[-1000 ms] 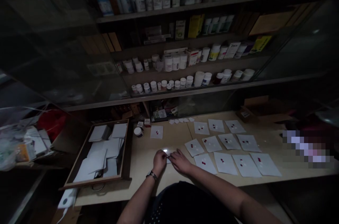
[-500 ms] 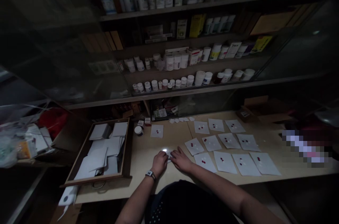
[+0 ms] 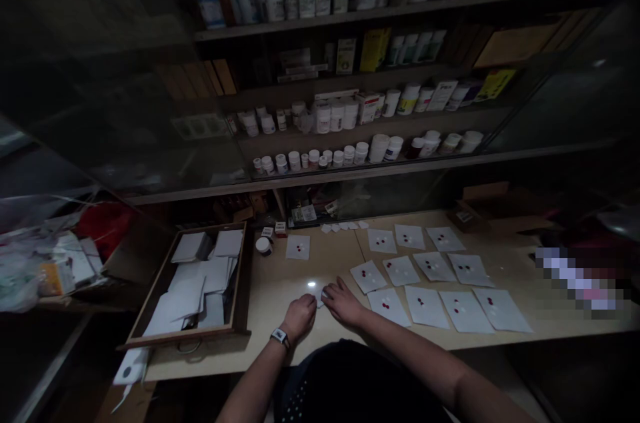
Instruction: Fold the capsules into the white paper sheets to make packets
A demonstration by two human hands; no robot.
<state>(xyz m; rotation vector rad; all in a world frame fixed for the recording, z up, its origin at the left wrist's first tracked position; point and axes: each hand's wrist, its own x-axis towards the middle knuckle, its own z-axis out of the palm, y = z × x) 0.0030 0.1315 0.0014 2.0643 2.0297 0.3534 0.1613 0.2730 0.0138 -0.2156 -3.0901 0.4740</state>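
At the middle of the table my left hand [image 3: 301, 315] and my right hand [image 3: 343, 303] meet over a small folded white paper [image 3: 319, 301]. The fingers of both hands are closed on it, one hand at each side, and they cover most of it. To the right lie several square white papers [image 3: 425, 316] in rows, with red, dark and white pills on them. One more pill-bearing paper [image 3: 298, 247] lies farther back on the left. Several small folded paper packets [image 3: 345, 227] stand in a line at the back of the table.
A wooden drawer [image 3: 242, 299] holding stacks of white paper [image 3: 185, 296] is at the left. A white jar [image 3: 263, 247] and small boxes [image 3: 281, 229] stand beside it. Shelves of medicine bottles [image 3: 340, 117] rise behind the table. A cardboard box [image 3: 500, 209] is at the back right.
My left hand has drawn slightly down and left, and more of the folded paper shows between the hands. My right hand is almost unmoved. The laid-out papers stay as they were.
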